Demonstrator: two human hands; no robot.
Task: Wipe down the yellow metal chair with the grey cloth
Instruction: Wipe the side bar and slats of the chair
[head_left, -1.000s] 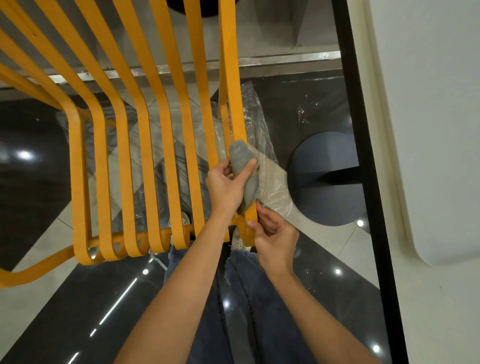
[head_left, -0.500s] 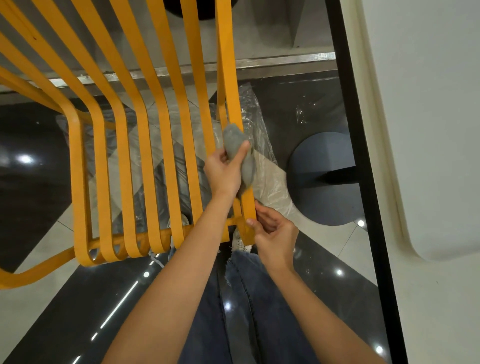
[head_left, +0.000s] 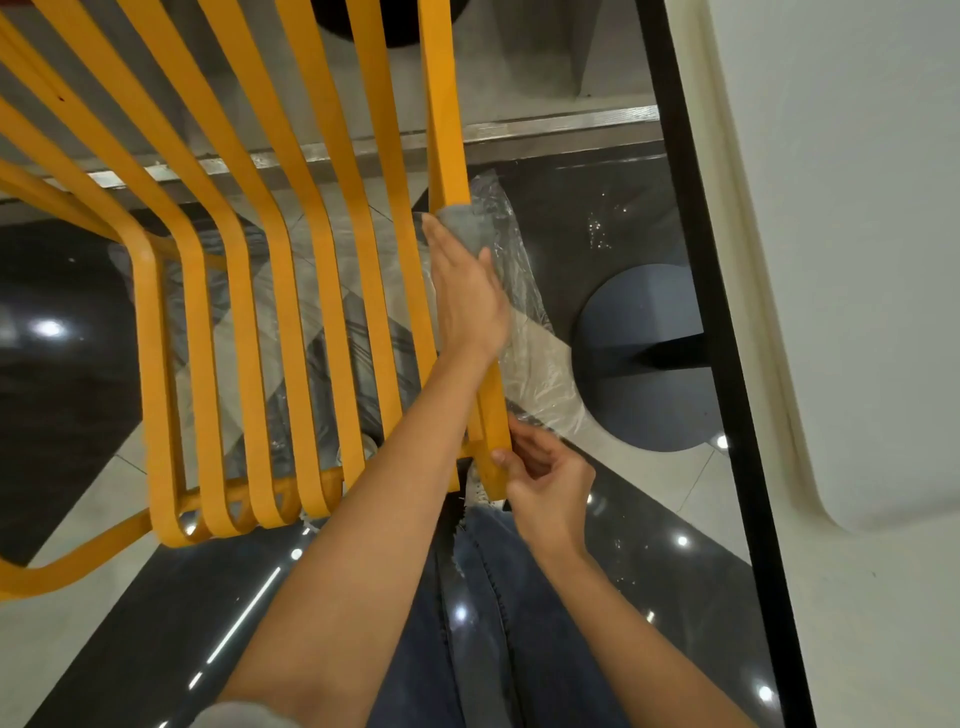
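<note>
The yellow metal chair (head_left: 244, 332) fills the left and middle of the view, its flat slats running from the top down to a curved front edge low on the left. Under the slats lies a sheet of clear plastic (head_left: 524, 322) on the glossy floor (head_left: 62, 415) of dark and pale tiles. The left hand (head_left: 467, 301) reaches up along the rightmost slat, and its fingers are long and close together, pressing the grey cloth (head_left: 465, 223) against this slat (the thumb lies on the right side of the cloth). The cloth is wrapped around the slat just above the fingertips, so only its upper part shows. Lower, the right hand (head_left: 545, 478) grips the near end of the same slat, with the thumb on the front face and the other fingers curled behind it. Blue jeans (head_left: 498, 623) are seen below the arms. To the right stands a round dark table base (head_left: 644, 358), then a black frame (head_left: 727, 364) and a white panel (head_left: 857, 260).
</note>
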